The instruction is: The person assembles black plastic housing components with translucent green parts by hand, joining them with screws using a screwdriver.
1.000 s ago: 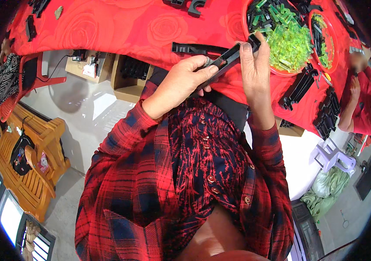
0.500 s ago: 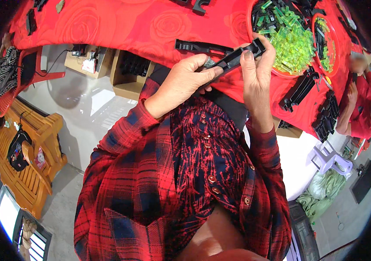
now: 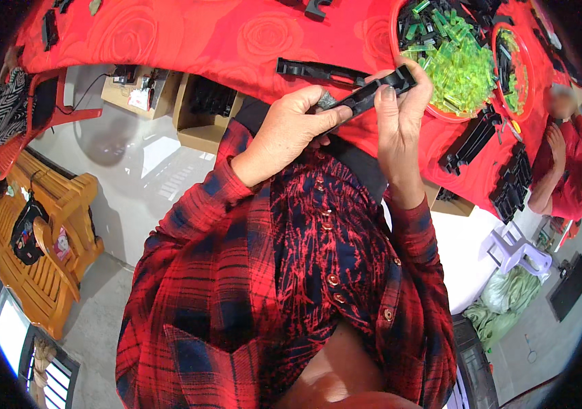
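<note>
Over the near edge of the red-clothed table I hold a long black plastic part slantwise between both hands. My left hand is closed round its lower left end, thumb on top. A small greyish piece shows beside the left fingers; its kind cannot be made out. My right hand grips the upper right end, thumb on the near face and fingers curled behind. Just beyond my hands another black plastic part lies on the cloth.
A red-rimmed basin of clear green and black pieces stands to the right, with a smaller red basin beside it. Several black parts lie near the right edge. Another person is at the far right. Below the table, left, is a cardboard box.
The black part has tilted slightly and its right end has dipped a little, with both hands still on it. The greyish piece by the left fingers shows more plainly.
</note>
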`<state>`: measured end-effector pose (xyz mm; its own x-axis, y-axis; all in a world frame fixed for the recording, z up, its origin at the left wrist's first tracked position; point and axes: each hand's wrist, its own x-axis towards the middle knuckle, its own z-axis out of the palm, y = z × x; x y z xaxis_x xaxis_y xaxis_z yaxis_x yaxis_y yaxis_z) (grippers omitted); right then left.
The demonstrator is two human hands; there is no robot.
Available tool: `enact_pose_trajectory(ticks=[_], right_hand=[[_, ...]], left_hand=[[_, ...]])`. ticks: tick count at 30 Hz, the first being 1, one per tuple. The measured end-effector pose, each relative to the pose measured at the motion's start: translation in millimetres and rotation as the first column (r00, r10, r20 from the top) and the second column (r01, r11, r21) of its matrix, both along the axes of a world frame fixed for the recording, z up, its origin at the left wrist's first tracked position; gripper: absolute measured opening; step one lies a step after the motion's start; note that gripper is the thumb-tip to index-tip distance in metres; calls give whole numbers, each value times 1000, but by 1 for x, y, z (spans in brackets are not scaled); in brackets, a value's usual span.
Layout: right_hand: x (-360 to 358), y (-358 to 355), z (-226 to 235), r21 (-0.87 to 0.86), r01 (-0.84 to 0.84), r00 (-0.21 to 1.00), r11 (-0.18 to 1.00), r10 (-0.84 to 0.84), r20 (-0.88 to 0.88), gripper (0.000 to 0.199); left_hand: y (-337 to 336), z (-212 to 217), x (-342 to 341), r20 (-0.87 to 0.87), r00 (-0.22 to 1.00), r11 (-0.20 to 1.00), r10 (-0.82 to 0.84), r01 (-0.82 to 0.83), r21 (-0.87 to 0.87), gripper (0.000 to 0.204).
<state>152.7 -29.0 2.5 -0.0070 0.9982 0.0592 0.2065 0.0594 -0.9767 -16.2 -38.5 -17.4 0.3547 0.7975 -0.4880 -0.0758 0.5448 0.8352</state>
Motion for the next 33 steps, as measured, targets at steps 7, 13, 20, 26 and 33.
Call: enact_pose_trajectory(ticks=[7, 13, 20, 26, 33], right_hand=[[4, 5, -9, -42, 27, 999, 999, -25, 48, 35], [6, 5, -4, -143, 4, 998, 990, -12, -54, 36], [5, 3, 4, -106, 16, 1000, 994, -16, -7, 37], [0, -6, 6, 65, -65, 943, 996, 40, 331, 42], [-4, -21, 4, 104, -77, 941, 992, 38, 337, 51]], left_hand=[[5, 1, 0, 14, 998, 992, -66, 68, -109, 14], [5, 0, 0, 95, 988, 991, -125, 129, -40, 21], [6, 5, 0, 207, 971, 991, -119, 128, -31, 24], [4, 4, 6, 38, 999, 1000, -6, 5, 26, 27], [-6, -12, 6, 98, 993, 996, 61, -67, 58, 30]])
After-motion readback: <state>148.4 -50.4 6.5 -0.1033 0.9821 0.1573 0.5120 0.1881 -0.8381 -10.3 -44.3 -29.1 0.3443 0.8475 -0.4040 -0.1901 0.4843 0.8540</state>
